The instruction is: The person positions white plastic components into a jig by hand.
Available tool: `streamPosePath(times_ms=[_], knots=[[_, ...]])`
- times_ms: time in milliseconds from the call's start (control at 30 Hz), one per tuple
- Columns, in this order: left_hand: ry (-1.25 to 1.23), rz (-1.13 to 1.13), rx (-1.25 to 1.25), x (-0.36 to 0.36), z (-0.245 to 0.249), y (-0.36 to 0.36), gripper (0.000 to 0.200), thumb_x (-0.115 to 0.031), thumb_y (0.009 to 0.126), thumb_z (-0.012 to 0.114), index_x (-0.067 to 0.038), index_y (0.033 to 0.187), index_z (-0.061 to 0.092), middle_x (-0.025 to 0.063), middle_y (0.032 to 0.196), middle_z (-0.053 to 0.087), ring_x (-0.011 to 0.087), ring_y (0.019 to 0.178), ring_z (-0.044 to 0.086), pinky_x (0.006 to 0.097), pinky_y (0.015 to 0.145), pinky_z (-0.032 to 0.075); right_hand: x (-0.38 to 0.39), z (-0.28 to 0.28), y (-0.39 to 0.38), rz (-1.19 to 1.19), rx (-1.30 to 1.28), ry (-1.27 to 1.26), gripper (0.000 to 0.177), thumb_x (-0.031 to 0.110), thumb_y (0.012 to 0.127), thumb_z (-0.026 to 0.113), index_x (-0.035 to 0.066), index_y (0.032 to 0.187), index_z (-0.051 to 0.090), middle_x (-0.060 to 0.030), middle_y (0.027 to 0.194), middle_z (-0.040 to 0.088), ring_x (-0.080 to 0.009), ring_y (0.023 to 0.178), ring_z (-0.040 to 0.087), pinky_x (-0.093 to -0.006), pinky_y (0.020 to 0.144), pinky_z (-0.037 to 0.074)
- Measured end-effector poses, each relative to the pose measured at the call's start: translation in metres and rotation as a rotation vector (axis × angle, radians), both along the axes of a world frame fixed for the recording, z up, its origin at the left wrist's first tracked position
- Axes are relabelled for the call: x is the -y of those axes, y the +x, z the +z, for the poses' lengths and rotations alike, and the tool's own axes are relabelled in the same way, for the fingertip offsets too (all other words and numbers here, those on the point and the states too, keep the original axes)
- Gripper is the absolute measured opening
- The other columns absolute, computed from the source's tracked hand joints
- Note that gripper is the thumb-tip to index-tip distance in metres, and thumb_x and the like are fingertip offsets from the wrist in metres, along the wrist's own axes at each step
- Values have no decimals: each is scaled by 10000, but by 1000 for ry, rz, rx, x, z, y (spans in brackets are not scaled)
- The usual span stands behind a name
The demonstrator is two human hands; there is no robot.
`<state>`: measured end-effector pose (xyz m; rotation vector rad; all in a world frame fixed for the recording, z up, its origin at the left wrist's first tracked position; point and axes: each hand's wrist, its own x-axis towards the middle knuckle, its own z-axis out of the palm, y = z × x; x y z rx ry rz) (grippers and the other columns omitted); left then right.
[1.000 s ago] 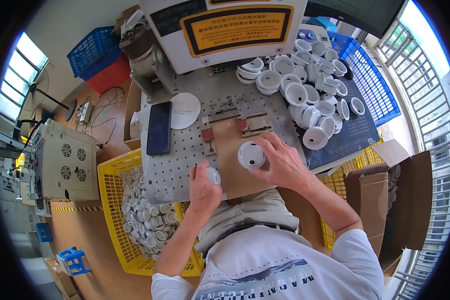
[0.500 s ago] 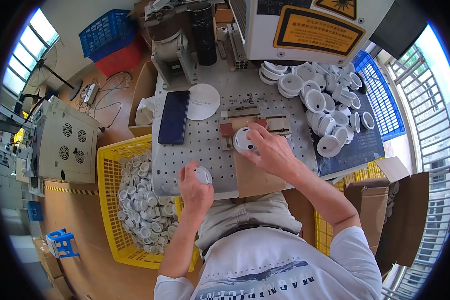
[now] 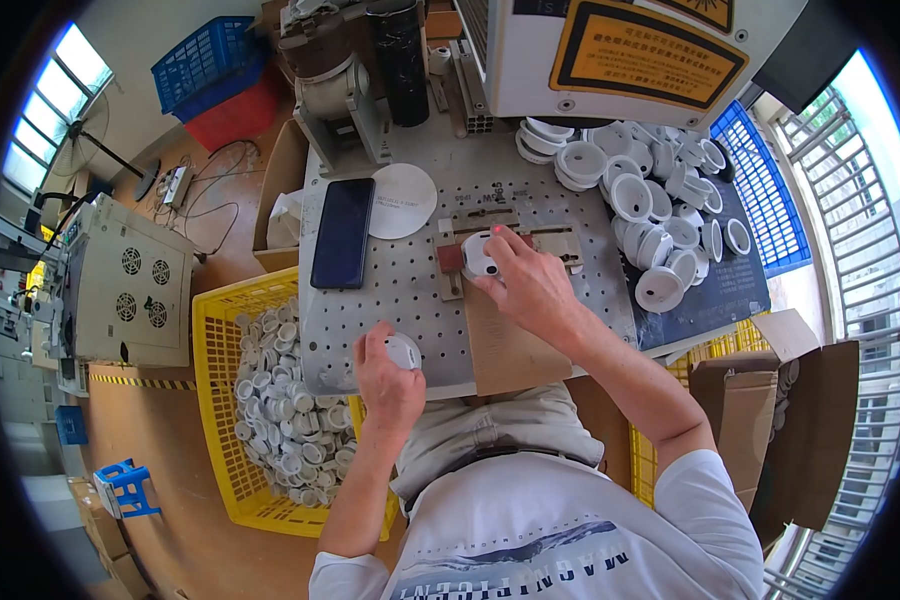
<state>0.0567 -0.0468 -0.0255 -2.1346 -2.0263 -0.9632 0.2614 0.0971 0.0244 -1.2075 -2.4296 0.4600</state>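
My right hand point(image 3: 533, 285) grips a round white plastic part point(image 3: 478, 256) with small dark holes, at the metal fixture point(image 3: 560, 245) with its red blocks. A red light spot shows at the fingertips there. Over the table's front left edge, my left hand point(image 3: 388, 385) is closed on another round white part point(image 3: 403, 351), its fingers curled round the side. Beneath my right forearm lies a brown cardboard strip point(image 3: 505, 345), running from the fixture to the front edge of the perforated metal table point(image 3: 370, 318).
A pile of white round parts point(image 3: 660, 200) covers the dark board at right. A yellow basket point(image 3: 220, 440) full of similar parts stands at left. A phone point(image 3: 343, 233) and a white disc point(image 3: 404, 203) lie on the table. The machine head point(image 3: 620, 60) overhangs the back.
My right hand has shifted slightly up and left with its white part, onto the fixture near the red block. My left hand stays almost still, holding its part.
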Motion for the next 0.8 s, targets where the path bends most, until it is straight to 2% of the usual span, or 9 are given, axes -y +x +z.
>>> streamPosePath(times_ms=[100, 167, 333, 400, 500, 733, 800], knots=[[-18, 24, 21, 0, 1, 1, 256, 81, 519, 704, 60, 770, 656, 199, 1200, 538, 416, 1048, 519, 478, 874, 455, -2, 0, -4, -21, 41, 20, 389, 220, 858, 708, -25, 1091, 515, -250, 1337, 538, -401, 787, 685, -460, 657, 563], [36, 18, 31, -1, 3, 4, 362, 134, 508, 618, 91, 867, 602, 194, 1130, 552, 405, 1032, 541, 489, 913, 432, 1, -4, -5, -37, 32, 49, 407, 234, 856, 714, -20, 1102, 514, -244, 1341, 532, -401, 776, 685, -462, 646, 561], [42, 12, 38, 0, 5, 4, 367, 139, 513, 614, 93, 877, 600, 191, 1127, 553, 404, 1031, 540, 485, 912, 435, 10, 3, 6, -65, -52, 74, 480, 298, 834, 747, 1, 1133, 516, -232, 1378, 481, -395, 745, 688, -471, 615, 553], [16, 28, 72, 2, 2, 3, 375, 139, 515, 612, 93, 886, 598, 190, 1127, 553, 404, 1031, 539, 484, 912, 435, 10, 1, 8, -194, -13, 95, 542, 346, 804, 776, 16, 1147, 517, -230, 1410, 422, -386, 734, 690, -467, 610, 554], [51, -13, 33, 1, 2, 4, 370, 140, 518, 611, 94, 884, 599, 189, 1130, 552, 405, 1028, 538, 483, 907, 435, 12, 3, 6, -235, -9, 103, 571, 359, 790, 788, 17, 1157, 516, -243, 1416, 397, -379, 733, 693, -456, 618, 561], [79, -34, -2, 1, 2, 1, 344, 136, 538, 592, 77, 878, 594, 187, 1124, 554, 412, 1014, 535, 475, 905, 435, 16, -2, 4, -294, -8, 89, 563, 354, 801, 780, 10, 1155, 510, -260, 1396, 397, -387, 750, 690, -437, 619, 567], [106, -61, -23, 0, 4, 1, 355, 135, 550, 579, 73, 899, 588, 187, 1119, 555, 410, 1012, 534, 473, 910, 435, 18, -6, 7, -279, -83, 90, 535, 332, 810, 773, 15, 1153, 512, -223, 1375, 437, -374, 775, 688, -431, 641, 563]])
